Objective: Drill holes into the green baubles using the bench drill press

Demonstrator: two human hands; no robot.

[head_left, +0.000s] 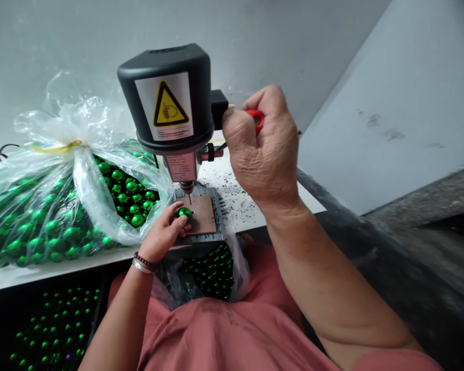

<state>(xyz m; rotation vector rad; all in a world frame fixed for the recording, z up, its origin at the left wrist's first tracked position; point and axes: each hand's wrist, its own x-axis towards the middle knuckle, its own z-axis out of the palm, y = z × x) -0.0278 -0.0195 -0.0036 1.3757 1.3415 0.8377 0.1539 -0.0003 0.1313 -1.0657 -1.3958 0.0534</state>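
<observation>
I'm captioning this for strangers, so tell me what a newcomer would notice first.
Probably the black bench drill near the centre with its yellow warning triangle, and the right hand gripping a red handle beside it. Below, the left hand holds a green ball near the drill bit. At left is a clear bag of green balls.

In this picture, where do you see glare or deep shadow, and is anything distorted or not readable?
Head view: glare on the clear plastic bag and highlights on its green balls; head view: balls at lower left lie in shadow; head view: right hand and forearm look oversized, probably wide-angle stretch; head view: fine-print label under the black housing is unreadable.
</observation>
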